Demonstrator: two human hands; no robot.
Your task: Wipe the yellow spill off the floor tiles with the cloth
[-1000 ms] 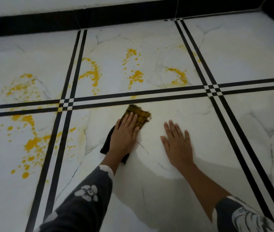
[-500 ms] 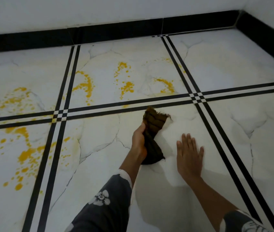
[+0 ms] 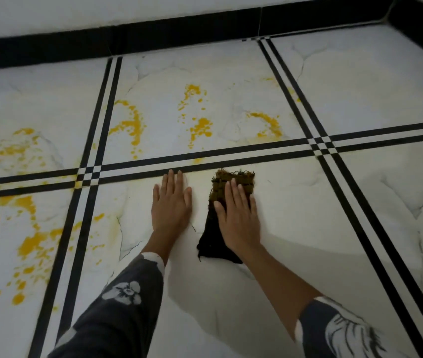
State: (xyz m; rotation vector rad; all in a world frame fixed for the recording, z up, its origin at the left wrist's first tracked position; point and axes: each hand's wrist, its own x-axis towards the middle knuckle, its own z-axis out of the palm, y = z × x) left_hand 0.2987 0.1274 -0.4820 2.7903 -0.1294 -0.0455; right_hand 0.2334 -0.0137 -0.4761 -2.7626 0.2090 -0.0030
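A dark cloth (image 3: 211, 241) with a yellow-stained far end lies flat on the white floor tile (image 3: 308, 215), just short of the black double stripe. My right hand (image 3: 238, 215) presses on it with straight fingers. Left of the cloth, my left hand (image 3: 171, 202) lies flat on the bare tile, its fingertips reaching the stripe. Yellow spill patches (image 3: 200, 127) sit on the tile beyond the stripe. More yellow spill (image 3: 32, 241) covers the tile to the near left, and a fainter yellow smear (image 3: 11, 151) marks the far-left tile.
Black double stripes (image 3: 205, 157) cross the floor between tiles. A black skirting (image 3: 179, 29) runs along the white wall at the back and turns the corner at the far right. Patterned dark sleeves cover both forearms.
The cloth passed from my left hand to my right. It had been lifted by my left hand, and now lies flat under my right palm while my left hand rests on the tile.
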